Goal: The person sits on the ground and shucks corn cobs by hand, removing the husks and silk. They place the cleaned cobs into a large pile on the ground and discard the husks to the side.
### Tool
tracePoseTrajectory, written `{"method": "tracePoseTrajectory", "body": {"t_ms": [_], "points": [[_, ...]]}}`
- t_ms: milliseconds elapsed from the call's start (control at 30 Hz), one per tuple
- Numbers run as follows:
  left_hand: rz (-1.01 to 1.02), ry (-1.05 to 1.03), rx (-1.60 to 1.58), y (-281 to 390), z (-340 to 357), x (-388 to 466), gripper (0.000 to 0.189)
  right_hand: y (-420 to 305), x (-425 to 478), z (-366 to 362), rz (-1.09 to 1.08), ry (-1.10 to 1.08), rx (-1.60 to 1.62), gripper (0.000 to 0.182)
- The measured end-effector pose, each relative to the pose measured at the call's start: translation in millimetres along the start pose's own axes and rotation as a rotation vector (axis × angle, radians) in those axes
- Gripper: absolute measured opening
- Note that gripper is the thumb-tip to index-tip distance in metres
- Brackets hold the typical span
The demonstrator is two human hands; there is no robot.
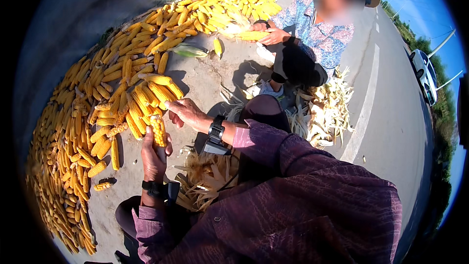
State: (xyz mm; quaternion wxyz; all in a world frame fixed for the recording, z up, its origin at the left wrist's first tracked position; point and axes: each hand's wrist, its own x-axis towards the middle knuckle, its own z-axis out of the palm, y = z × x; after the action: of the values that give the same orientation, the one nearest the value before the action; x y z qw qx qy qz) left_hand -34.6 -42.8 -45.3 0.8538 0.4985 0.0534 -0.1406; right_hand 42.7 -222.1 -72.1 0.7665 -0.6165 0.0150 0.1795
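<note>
My left hand (155,154) grips a husked corn cob (158,130) by its pale stalk end, with the yellow kernels pointing up and away from me. My right hand (183,113) is just to the right of that cob, its fingertips by the edge of a heap of husked yellow cobs (137,106); I see nothing held in it, and its fingers are partly spread. Dry corn husks (207,176) lie on the ground between my legs, below my right wrist. A small cob (103,186) lies apart on the concrete at the left.
Opposite me a person in a patterned shirt (326,40) and hat crouches, holding a corn cob (253,35). The long heap of cobs curves along the left. More husks (326,113) lie near that person. A road with a white line (366,102) runs at the right; a white car (424,75) stands beyond.
</note>
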Motion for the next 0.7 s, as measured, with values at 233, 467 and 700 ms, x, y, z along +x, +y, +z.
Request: {"method": "tracePoseTrajectory", "body": {"t_ms": [233,467,700], "points": [[-0.188,-0.124,-0.152,4,-8,-1,0.054,-21,-15,15,-0.234,-0.305,-0.141,0.034],[-0.045,-0.159,0.022,13,-12,1,0.044,-20,-13,15,-0.101,-0.211,0.061,0.029],[0.031,-0.198,-0.017,6,-13,4,0.042,-23,-13,14,-0.053,-0.32,0.224,0.031]]}}
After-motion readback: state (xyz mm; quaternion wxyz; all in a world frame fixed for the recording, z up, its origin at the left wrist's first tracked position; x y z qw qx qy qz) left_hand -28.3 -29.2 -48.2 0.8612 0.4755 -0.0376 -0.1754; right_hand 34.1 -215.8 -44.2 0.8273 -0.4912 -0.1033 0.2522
